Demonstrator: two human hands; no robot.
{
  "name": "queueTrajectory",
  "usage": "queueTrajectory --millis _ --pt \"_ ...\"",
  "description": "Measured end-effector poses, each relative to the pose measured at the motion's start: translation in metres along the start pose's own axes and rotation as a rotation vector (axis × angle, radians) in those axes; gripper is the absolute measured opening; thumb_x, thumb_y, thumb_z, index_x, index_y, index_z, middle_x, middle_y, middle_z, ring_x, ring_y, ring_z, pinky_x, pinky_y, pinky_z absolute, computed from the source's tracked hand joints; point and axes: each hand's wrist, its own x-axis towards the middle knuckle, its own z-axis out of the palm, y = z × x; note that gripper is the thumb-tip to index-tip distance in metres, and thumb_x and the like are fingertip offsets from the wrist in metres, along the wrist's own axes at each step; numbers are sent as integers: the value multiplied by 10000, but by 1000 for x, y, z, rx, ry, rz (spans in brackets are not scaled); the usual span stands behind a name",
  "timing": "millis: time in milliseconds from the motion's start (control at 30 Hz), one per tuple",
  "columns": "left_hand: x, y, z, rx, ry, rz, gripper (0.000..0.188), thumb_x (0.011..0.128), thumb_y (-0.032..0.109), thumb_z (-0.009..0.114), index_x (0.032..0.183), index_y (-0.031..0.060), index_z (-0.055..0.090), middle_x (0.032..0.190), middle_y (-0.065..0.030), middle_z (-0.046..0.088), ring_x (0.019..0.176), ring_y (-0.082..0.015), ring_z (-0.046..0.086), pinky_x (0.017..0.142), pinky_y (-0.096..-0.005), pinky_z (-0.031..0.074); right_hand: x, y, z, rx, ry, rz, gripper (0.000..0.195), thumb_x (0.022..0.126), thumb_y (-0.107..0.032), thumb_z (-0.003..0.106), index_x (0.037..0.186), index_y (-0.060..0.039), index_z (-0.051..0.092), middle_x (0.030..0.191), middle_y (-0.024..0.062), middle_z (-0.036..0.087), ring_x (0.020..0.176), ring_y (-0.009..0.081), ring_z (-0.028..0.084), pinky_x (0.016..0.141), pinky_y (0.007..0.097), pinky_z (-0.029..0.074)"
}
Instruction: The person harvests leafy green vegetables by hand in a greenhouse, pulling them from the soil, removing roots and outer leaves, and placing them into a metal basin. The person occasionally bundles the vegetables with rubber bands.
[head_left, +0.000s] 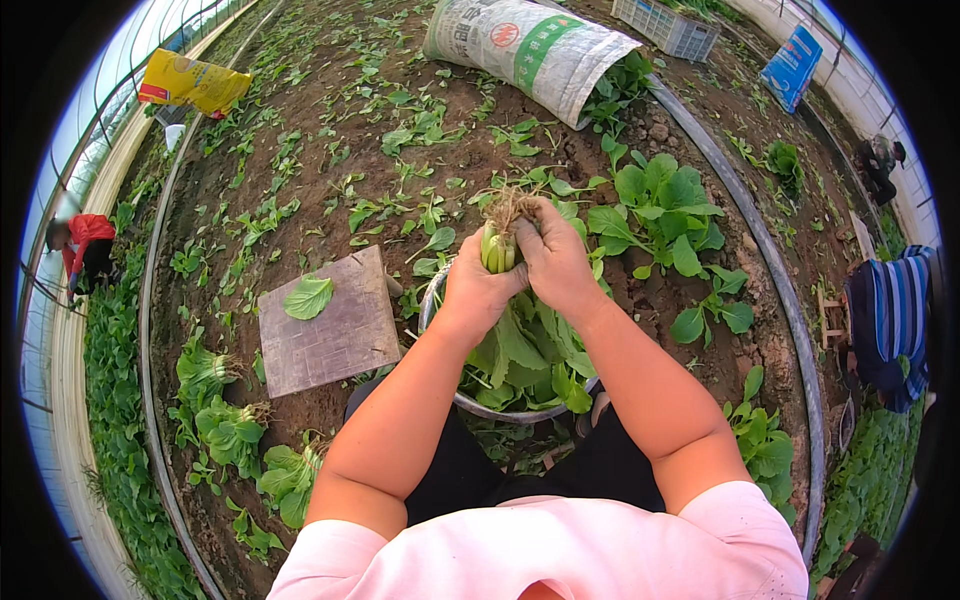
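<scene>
My left hand (478, 289) is closed around the pale stems of a bunch of leafy greens (498, 251), whose roots point away from me. At the root end, the fingers of my right hand (556, 255) pinch the brown roots (510, 206). The leaves hang down over a round bucket (510, 414), which has more green leaves in it. Left of the bucket is a square board (330, 352) with a single leaf (308, 297) lying on it. What the fingertips touch underneath is hidden.
Bundled greens (231, 435) lie at lower left, leafy plants (667, 202) at right. Beyond are a white woven sack (532, 56), a plastic crate (664, 28), a yellow bag (193, 82) and a blue bag (792, 69). Hoses (750, 202) run along both sides. Several people work farther off.
</scene>
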Motion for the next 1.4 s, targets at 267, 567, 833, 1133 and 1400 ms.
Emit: queueTrajectory --millis 267,567,833,1133,1400 --pt "-10 -1 -1 -179 19 -197 382 760 16 688 1115 46 549 1033 -43 616 927 -190 592 802 -350 480 3 -14 7 921 -79 304 415 957 -285 457 1275 -24 406 1146 75 544 1044 154 525 922 303 418" --pt "1 -13 -16 -173 184 25 477 795 69 601 1248 50 453 1179 -85 543 1019 -229 563 860 -376 476 1 -20 -3 -543 -276 -90 847 870 -593 426 1425 -25 134 1411 231 256 1319 378 236 1086 437 191" --pt "0 -12 -12 -148 207 -115 489 752 -61 551 1221 28 449 1159 -140 553 1004 -258 576 876 -383 476 -1 9 -41 -391 -577 -158 875 842 -653 405 1432 -58 151 1417 234 240 1289 392 283 1064 469 232" --pt "7 -18 -11 99 234 -80 449 653 -156 597 1078 -24 533 1010 -133 621 940 -230 595 865 -369 460 -32 235 -256 -1403 -544 1300 236 709 -120 662 926 -33 687 1010 146 642 875 339 624 722 494 495" --pt "28 -34 -21 91 149 -126 606 608 -85 568 1194 -31 422 1002 -167 612 987 -264 572 931 -407 421 -101 291 -377 -2039 -563 1096 504 920 -290 396 1377 -81 364 1456 142 258 1334 386 214 1083 583 21"
